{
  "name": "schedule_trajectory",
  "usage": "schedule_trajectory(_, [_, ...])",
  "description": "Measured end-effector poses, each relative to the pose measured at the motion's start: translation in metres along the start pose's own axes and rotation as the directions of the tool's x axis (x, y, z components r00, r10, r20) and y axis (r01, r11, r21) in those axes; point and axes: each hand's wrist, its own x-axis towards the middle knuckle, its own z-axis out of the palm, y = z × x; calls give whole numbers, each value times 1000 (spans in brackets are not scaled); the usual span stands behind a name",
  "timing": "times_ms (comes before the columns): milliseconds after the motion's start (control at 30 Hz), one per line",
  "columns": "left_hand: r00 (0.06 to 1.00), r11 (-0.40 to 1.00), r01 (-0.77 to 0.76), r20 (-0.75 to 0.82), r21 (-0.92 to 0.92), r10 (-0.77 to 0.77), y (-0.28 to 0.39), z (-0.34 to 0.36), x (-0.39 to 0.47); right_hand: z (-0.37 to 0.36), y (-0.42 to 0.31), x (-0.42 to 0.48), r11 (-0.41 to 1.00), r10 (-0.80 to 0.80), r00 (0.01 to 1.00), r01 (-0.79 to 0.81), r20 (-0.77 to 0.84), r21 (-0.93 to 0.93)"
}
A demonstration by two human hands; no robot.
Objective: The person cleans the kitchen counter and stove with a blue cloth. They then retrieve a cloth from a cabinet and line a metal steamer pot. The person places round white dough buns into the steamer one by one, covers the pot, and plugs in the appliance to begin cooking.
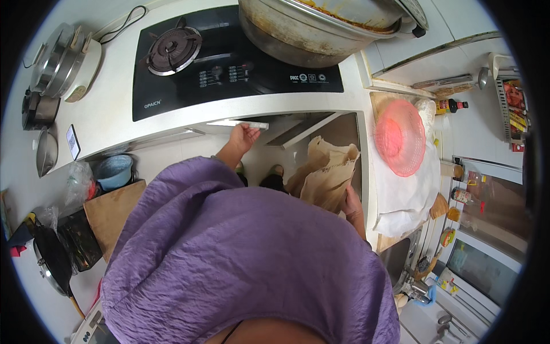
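Note:
My left hand (245, 137) is at the front of the counter, its fingers on the top edge of a white cabinet door (260, 125) that stands ajar below the gas hob. A second cabinet door (300, 133) is swung out to the right of it. Low on the right, my right hand (352, 201) grips the side of a crumpled brown sack (328, 176). The sack's top gapes, with a ragged rim; what it holds is hidden. Its lower part disappears behind my purple top.
On the black glass gas hob (193, 90) rests a big stained metal pot (296, 38). A pink plastic basket (399, 137) lies on a white cloth (401, 198) on the right counter. A phone (73, 142) and a metal bowl (46, 150) sit at the left counter end.

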Motion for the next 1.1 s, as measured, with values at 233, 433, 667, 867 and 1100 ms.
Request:
schedule_trajectory(233, [995,994,-100,-22,-54,98,9,6,27,-25,-40,-2,997,-70,998,70,-3,-43])
schedule_trajectory(433, [972,967,7,-229,256,54,-20,11,10,-25,-72,4,989,-101,995,104,25,-109])
schedule_trajectory(667, [956,954,280,120,-110,-267,-82,13,56,-25,-101,15,928,-96,992,119,82,-353])
schedule_trajectory(867, [992,976,30,124,-214,-3,-58,51,43,22,-141,12,926,36,957,76,287,-370])
schedule_trajectory(1100, [951,984,51,310,-169,4,-58,71,30,45,-164,13,805,85,973,59,214,-591])
